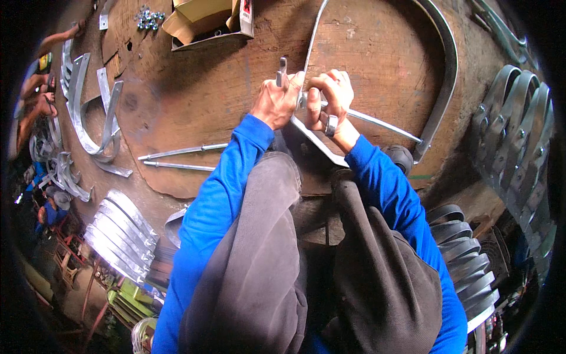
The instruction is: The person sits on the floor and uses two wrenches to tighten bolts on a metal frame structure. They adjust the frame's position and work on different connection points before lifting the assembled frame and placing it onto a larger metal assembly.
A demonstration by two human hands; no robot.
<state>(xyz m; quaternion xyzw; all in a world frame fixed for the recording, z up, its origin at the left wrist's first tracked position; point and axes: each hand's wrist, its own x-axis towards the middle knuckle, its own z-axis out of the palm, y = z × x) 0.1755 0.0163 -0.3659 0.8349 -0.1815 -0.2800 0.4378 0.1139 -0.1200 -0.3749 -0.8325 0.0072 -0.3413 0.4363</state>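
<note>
On the wooden board (pixel 194 109), I view a bent strap (pixel 451 71) lying in front of the knees, spanned by a rod (pixel 383 120). The left hand (pixel 276 100) is closed around a grey tool (pixel 283 66); the right hand (pixel 333 97) is curled at the rod's left end, its exact grip hidden. I judge the right joint fitted and the left joint unfinished. Two loose rods (pixel 184 151) lie apart, unfitted.
</note>
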